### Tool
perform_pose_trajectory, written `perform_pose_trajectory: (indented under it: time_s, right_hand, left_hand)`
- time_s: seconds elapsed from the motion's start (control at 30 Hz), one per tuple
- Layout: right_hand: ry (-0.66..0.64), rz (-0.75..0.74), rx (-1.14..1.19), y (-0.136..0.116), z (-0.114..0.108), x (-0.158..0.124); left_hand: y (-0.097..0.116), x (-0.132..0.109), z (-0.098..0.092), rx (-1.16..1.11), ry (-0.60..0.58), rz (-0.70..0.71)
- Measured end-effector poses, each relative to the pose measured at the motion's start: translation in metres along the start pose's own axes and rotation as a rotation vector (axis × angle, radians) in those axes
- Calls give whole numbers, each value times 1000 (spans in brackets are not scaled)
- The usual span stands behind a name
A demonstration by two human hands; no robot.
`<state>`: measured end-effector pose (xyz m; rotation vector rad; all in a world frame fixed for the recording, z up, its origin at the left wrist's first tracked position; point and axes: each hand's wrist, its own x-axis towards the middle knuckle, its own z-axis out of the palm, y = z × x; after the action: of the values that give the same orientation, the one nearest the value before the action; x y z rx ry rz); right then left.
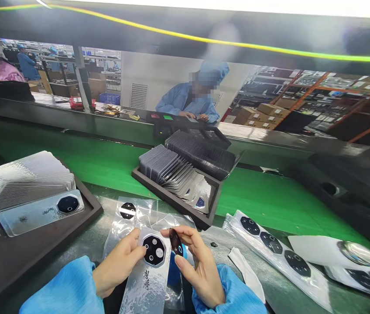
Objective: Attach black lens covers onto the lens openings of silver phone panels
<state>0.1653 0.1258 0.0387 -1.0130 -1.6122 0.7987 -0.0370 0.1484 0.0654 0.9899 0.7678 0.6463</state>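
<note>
My left hand (116,264) grips the upper left edge of a silvery, textured phone back panel (139,290), its thumb beside the black octagonal camera area. Between thumb and fingers of my right hand (204,268) is a dark, glossy camera lens cover (176,242), tilted on edge just right of the panel's camera area. The two pieces appear apart. Under and behind my hands lie clear plastic bags (145,209), with another black lens cover (128,211) at the upper left. Something blue, partly hidden, shows beneath my right hand.
At left, a dark tray (11,266) carries a fanned stack of silvery panels (29,183). A second tray (168,192) with packed panels stands on the green belt (113,159). Packed lens covers (272,243) and a white strip (247,272) lie right. A co-worker (188,98) sits opposite.
</note>
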Motion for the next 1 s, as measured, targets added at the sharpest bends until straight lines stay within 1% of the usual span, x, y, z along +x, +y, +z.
perform_pose_trajectory:
  time_s: [0.1,0.27,0.37,0.73,0.87,1.0]
  right_hand:
    - [-4,12,1,-1,0,-1]
    - [13,101,43,0,1,-4]
    - [14,124,53,1,2,-4]
    - [13,107,47,1,3,-4]
    - [13,107,45,0,4,-3]
    - [5,113,54,-2,4,-3]
  left_hand:
    - [-1,0,-1,9,7,5]
    - [-6,2,-5,27,28,-27]
    - [-8,4,-7,38,32,-27]
    - [-2,3,-4,30,29,-33]
    - [-4,3,-5,0,25,-29]
    - [-6,5,-7,-16,27,-56]
